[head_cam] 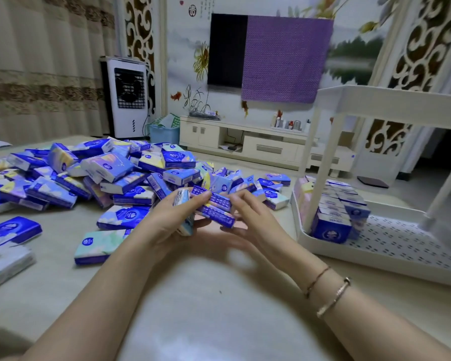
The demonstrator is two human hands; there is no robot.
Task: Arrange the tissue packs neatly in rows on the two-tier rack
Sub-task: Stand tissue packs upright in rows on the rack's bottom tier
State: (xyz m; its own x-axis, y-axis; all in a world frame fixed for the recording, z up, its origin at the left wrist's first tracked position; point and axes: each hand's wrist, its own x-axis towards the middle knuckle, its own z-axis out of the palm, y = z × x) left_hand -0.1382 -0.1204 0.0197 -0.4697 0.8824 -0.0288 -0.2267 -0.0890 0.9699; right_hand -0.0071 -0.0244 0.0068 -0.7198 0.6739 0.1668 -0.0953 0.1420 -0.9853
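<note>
1. Head view: left hand (pixel 164 220) and right hand (pixel 248 214) together grip a small stack of tissue packs (pixel 214 207), fingers curled round it, above the surface (pixel 219 295).
2. Loose packs (pixel 89 173) lie heaped behind.
3. The rack (pixel 375 251) stands right, rows of packs (pixel 336 204) on its lower tier.

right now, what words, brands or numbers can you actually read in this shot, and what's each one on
"贵", as best I can tell: red round seal on the wall mural.
Vertical calligraphy beside that seal: too small to read.
Round logo on the tissue packs, e.g. the front pack in the rack's lower tier: blurred, unreadable.
Barcode and print on the packs held by both hands: blurred.
Nothing else is legible.
</note>
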